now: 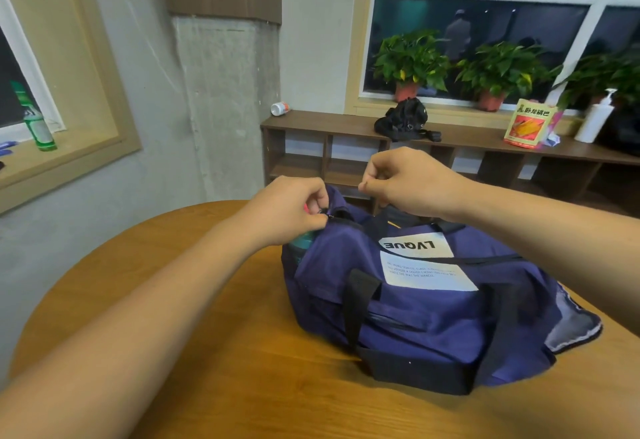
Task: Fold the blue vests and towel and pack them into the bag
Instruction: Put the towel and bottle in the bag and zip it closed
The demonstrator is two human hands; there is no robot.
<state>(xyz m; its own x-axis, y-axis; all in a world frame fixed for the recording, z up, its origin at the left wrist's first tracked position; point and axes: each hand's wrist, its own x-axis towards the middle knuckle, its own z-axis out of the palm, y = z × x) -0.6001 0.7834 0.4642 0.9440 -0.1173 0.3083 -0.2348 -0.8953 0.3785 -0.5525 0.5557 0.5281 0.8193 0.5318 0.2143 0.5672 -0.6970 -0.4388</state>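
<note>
Pinching zipper pull (329, 217) at bag (415, 314) end, left hand (291, 210); right hand (408, 182) curled above, grasp unclear.

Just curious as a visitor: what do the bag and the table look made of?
The bag looks like matte woven fabric, perhaps canvas or nylon: it creases softly. The table looks like wood or laminate, smooth, with grain lines.

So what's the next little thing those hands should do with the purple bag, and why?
Probably slide the zip along the top of the bag. The left hand pinches its end beside the zip, as if bracing it, and the right hand hovers curled over the middle; whether it holds the pull is unclear.
</note>
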